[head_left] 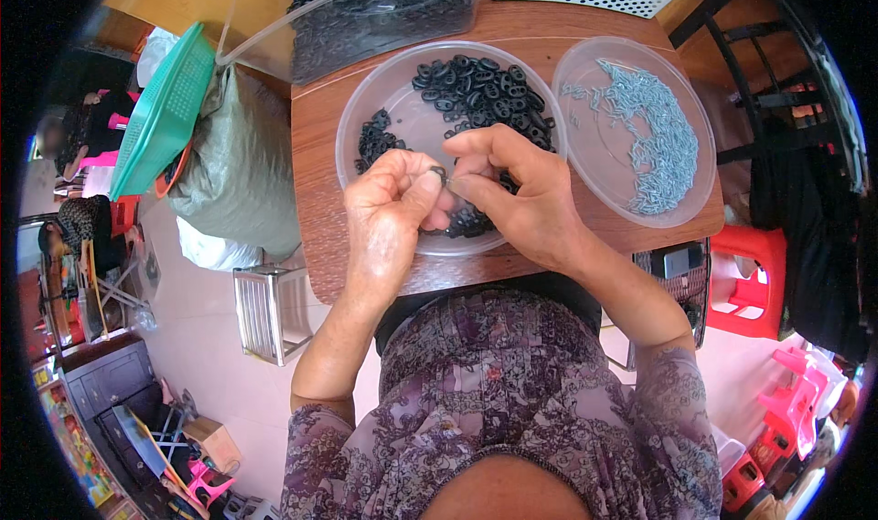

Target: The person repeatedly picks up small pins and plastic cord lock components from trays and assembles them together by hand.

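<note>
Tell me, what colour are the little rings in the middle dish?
Black rings, seen in the head view.

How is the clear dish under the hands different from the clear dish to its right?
The dish under the hands holds black rings; the right dish holds small silvery metal pieces. Both hands, the left hand and right hand, work over the first; nothing covers the second. Both are round, transparent, and sit on the wooden table.

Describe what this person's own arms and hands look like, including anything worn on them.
Both hands, the left hand and the right hand, are bare, with no gloves, rings or watch visible. The forearms are bare too. Short sleeves of a purple-grey blouse with a floral, paisley-like pattern end just above the elbows.
</note>
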Tool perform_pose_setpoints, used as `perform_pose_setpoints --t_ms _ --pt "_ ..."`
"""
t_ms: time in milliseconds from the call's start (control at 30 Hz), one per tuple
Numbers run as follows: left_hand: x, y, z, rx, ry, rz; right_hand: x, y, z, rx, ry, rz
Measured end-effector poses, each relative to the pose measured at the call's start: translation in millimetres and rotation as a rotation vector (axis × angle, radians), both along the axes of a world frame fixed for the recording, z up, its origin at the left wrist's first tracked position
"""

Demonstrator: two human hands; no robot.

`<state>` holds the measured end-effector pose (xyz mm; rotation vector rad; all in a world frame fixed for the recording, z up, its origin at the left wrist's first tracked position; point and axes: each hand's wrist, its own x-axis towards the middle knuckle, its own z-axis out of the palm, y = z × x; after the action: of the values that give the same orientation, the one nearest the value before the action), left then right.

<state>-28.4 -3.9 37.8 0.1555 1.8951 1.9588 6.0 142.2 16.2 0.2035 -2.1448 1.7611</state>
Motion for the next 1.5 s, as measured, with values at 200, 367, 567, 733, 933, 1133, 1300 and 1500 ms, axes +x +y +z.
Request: perform_pose_setpoints --t_ms 200,367,567,733,933,1133,1300,1500 --pt "0 -1 -3 0.0 -0.005 -0.015 0 0 -3 -0.034 -0.014 -0.002" --pt "0 -1 -3 -0.008 -0.006 -0.023 -1 1 -4 -0.031 -0.019 0.002" --pt "1 -1 -4 -0.012 -0.003 -0.025 0 0 -4 -0.037 -0.039 0.017" --pt "0 -1 -4 -0.022 -0.019 -0.021 0 1 -5 -0.016 -0.041 0.009" --pt "0 -1 -4 -0.037 -0.016 -0.027 -1 -1 -7 -0.016 -0.033 0.014" --pt "0 -1 -7 -0.057 -0.001 -0.045 -1 -1 -8 0.014 -0.019 0.024" --pt "8 6 -8 -0.076 0.106 0.043 -2 -4 -7 -0.065 -0.045 0.038" --pt "13 7 -14 -0.056 0.126 0.077 -1 -6 -8 -0.033 -0.088 0.046"
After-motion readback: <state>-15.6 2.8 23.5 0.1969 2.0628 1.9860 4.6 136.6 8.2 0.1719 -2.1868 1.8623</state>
